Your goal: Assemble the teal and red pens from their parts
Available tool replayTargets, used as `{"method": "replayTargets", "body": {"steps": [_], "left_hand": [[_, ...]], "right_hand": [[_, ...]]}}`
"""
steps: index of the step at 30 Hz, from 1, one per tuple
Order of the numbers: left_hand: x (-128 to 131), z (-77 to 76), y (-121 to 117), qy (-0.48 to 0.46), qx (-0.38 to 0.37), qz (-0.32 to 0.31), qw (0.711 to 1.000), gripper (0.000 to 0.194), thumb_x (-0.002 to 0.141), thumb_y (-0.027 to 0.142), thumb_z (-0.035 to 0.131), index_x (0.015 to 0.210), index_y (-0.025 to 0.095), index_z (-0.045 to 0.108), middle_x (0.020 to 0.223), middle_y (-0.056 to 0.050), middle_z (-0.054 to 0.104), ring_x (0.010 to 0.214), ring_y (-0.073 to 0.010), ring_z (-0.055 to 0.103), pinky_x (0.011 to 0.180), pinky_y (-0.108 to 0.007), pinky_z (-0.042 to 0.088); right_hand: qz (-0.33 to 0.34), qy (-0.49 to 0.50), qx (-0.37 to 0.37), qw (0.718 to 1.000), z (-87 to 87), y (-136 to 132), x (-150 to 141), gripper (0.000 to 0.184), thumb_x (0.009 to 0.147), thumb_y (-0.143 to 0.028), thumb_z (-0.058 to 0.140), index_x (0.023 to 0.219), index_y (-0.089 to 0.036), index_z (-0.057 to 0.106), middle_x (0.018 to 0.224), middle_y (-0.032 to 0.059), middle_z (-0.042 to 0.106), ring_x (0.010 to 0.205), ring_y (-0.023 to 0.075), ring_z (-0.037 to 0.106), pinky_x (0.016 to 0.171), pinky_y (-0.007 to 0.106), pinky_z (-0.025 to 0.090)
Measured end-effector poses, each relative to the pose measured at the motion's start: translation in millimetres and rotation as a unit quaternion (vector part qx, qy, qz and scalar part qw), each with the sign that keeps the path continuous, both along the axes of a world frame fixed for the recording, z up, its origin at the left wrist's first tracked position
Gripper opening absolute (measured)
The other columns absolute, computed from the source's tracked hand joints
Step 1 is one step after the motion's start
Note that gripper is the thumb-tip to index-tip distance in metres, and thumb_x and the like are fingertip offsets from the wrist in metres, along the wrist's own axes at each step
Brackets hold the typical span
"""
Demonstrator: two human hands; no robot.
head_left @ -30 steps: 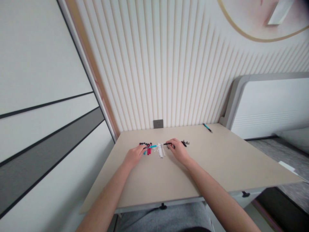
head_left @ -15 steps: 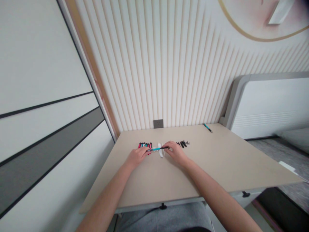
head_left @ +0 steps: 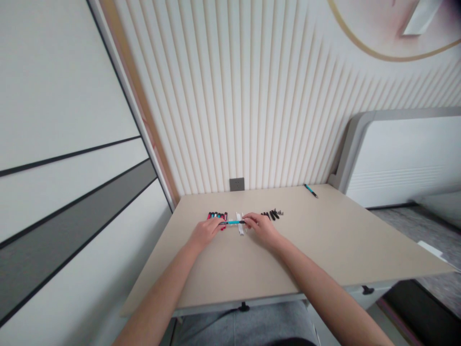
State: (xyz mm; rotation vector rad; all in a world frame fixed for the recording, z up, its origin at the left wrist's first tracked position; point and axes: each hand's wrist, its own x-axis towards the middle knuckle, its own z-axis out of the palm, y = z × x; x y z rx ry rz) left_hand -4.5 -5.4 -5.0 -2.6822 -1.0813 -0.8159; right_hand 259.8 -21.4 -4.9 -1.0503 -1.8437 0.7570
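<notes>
Between my two hands a blue pen with black ends [head_left: 233, 222] is held level above the table. My left hand [head_left: 206, 233] is closed on its left black end. The fingers of my right hand [head_left: 264, 228] pinch its right black end. Behind my left hand lies a row of red, blue and black pen barrels [head_left: 217, 215]. White thin strips, perhaps refills [head_left: 240, 230], lie under the pen. Just beyond my right hand are several black pen parts [head_left: 274, 214], with small dark pieces [head_left: 280, 212] beside them that I cannot make out.
Another blue and black pen [head_left: 310, 191] lies at the far right of the beige table [head_left: 252, 274]. A dark wall socket [head_left: 236, 184] sits above the back edge. White cabinet panels [head_left: 72, 216] stand on the left; a bed headboard [head_left: 403, 154] is on the right.
My right hand has moved slightly closer to my left along the pen, and less of the right black end shows. The pen looks more level.
</notes>
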Motion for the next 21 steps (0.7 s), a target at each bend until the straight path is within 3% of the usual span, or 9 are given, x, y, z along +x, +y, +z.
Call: {"method": "replayTargets", "body": {"steps": [6,8,13,15,18,21], "left_hand": [[-1.2,-3.9,2.0,0.0,0.004,0.017,1.0,0.024,0.1,0.035,0.04,0.103,0.02,0.059,0.091,-0.003,0.07,0.08,-0.0153,0.067,0.073,-0.025,0.051],[-1.1,-4.2,1.9,0.005,0.014,0.006,1.0,0.024,0.099,0.035,0.041,0.104,0.02,0.059,0.091,-0.003,0.07,0.08,-0.0156,0.067,0.073,-0.025,0.051],[0.3,-4.5,2.0,-0.001,0.019,-0.012,1.0,0.022,0.098,0.035,0.045,0.107,0.021,0.06,0.092,-0.003,0.07,0.084,-0.0164,0.067,0.076,-0.027,0.052],[0.0,-4.7,2.2,-0.006,0.015,-0.006,1.0,0.022,0.098,0.036,0.045,0.105,0.021,0.06,0.092,-0.003,0.07,0.082,-0.0158,0.067,0.076,-0.026,0.052],[-1.5,-4.0,2.1,-0.012,0.007,0.007,1.0,0.025,0.099,0.038,0.042,0.101,0.021,0.06,0.089,-0.002,0.07,0.078,-0.0146,0.066,0.073,-0.025,0.051],[-2.5,-2.0,1.2,-0.012,0.0,0.01,1.0,0.027,0.1,0.038,0.039,0.099,0.02,0.06,0.088,-0.002,0.069,0.077,-0.0139,0.066,0.071,-0.023,0.05]], "right_hand": [[-0.004,0.011,0.004,1.0,3.1,-1.2,-2.1,0.028,0.085,-0.035,0.059,0.107,-0.019,0.067,0.092,0.005,0.072,0.079,0.0167,0.061,0.073,0.027,0.045],[-0.01,-0.01,-0.002,1.0,3.6,-1.9,-2.4,0.024,0.085,-0.037,0.058,0.093,-0.018,0.071,0.086,0.0041,0.072,0.074,0.0162,0.061,0.07,0.026,0.044],[-0.006,-0.038,-0.058,0.998,2.9,-2.1,-2.3,0.061,0.098,-0.046,0.03,0.059,-0.016,0.067,0.06,0.0044,0.067,0.059,0.0155,0.06,0.065,0.026,0.043],[-0.026,-0.035,-0.041,0.998,3.7,-1.8,-0.8,0.057,0.098,-0.046,0.031,0.069,-0.016,0.07,0.066,0.0051,0.069,0.065,0.0164,0.062,0.068,0.027,0.044],[-0.035,-0.025,0.034,0.998,6.0,-1.7,2.7,0.033,0.091,-0.042,0.051,0.102,-0.018,0.069,0.089,0.0057,0.072,0.082,0.0184,0.063,0.077,0.029,0.045],[-0.031,-0.029,0.079,0.996,6.3,-1.3,4.9,0.028,0.082,-0.036,0.064,0.105,-0.019,0.067,0.097,0.0062,0.07,0.09,0.0198,0.062,0.083,0.031,0.044]]}}
